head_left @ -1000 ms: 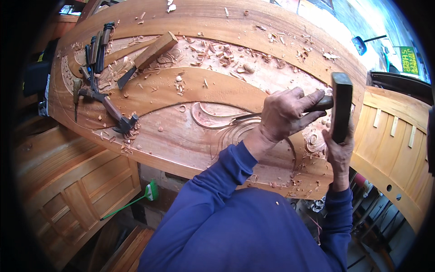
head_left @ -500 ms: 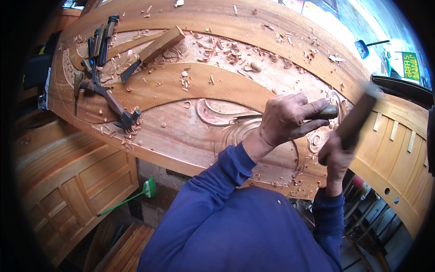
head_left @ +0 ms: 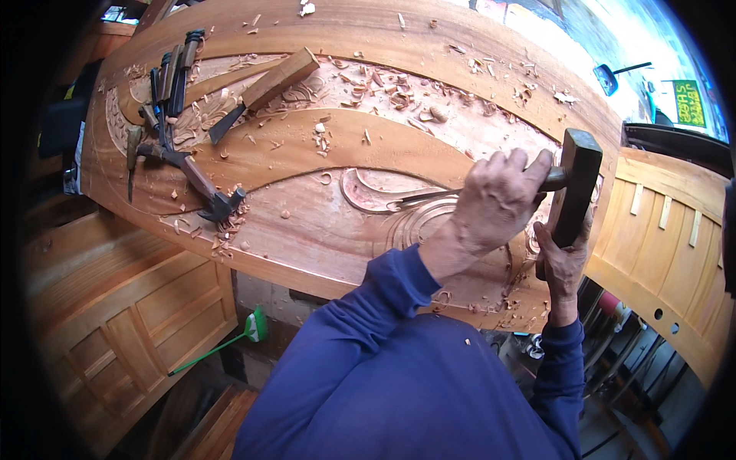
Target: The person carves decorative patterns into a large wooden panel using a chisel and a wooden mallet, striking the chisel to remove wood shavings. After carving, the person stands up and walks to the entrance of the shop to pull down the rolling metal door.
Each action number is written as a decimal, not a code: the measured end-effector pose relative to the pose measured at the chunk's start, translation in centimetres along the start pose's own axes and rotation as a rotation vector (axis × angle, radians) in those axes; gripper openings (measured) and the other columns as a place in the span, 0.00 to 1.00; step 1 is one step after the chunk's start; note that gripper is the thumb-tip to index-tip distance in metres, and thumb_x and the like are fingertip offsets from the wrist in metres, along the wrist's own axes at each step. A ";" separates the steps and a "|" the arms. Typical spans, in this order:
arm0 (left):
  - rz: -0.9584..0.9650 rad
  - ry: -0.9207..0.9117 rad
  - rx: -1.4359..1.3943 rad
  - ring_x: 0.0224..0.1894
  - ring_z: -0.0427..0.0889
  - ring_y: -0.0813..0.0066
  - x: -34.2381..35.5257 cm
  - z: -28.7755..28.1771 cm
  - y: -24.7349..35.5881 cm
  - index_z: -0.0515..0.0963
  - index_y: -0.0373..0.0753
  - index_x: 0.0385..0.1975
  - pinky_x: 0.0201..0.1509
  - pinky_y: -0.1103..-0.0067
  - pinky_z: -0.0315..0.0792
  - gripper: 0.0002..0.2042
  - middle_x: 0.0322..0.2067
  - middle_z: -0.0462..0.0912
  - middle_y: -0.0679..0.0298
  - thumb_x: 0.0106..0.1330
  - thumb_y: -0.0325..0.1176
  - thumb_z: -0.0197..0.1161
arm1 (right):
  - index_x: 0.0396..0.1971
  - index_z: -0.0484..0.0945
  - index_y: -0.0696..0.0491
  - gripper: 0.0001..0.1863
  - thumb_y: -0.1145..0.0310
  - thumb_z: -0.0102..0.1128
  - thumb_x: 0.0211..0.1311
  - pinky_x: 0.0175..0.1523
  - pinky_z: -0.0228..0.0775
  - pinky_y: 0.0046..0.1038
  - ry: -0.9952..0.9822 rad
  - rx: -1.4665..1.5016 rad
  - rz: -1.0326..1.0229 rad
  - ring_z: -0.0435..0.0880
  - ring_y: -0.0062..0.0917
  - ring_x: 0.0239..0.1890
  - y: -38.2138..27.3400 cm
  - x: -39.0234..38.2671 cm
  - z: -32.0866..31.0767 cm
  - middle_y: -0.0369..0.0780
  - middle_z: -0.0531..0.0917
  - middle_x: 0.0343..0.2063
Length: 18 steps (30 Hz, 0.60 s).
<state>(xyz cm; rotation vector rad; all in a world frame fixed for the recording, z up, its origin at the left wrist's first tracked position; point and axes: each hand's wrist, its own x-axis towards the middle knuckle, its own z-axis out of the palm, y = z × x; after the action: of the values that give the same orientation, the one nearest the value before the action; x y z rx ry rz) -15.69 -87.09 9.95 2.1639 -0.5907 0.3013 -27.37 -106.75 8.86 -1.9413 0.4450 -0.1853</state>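
My left hand (head_left: 498, 199) is wrapped round a carving chisel. Its thin blade (head_left: 431, 196) points left over the scrollwork, and its handle end (head_left: 553, 179) sticks out to the right of my fist. My right hand (head_left: 565, 257) grips a dark wooden mallet (head_left: 579, 180), a thick block held upright with its face against or very near the chisel's handle end. Beneath both hands lies a large wooden panel (head_left: 368, 149) with carved, curling scrolls (head_left: 368, 195). My fist hides part of the carving.
Shavings (head_left: 399, 100) litter the panel. At its left lie a hammer (head_left: 207, 188), several chisels (head_left: 180, 69) and a wooden-handled blade tool (head_left: 280, 78). A panelled door (head_left: 146, 322) stands lower left beside a green broom (head_left: 255, 326); another wooden panel (head_left: 652, 238) is at the right.
The blurred, tilted mallet has swung left to the chisel's handle end and now stands nearly upright. My left hand appears slightly farther right, still on the chisel.
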 end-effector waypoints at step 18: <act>0.070 0.054 0.013 0.28 0.84 0.64 -1.7 1.1 -0.1 0.81 0.44 0.41 0.30 0.69 0.78 0.15 0.27 0.77 0.64 0.57 0.38 0.77 | 0.72 0.67 0.54 0.39 0.76 0.72 0.61 0.47 0.78 0.25 0.357 0.306 0.108 0.83 0.19 0.39 -3.3 -0.4 -0.5 0.34 0.84 0.41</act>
<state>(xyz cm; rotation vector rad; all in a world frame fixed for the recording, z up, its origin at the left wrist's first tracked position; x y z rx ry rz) -17.13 -87.42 8.50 2.1434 -0.6363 0.4011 -27.14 -105.88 12.08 -1.5812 0.7111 -0.5048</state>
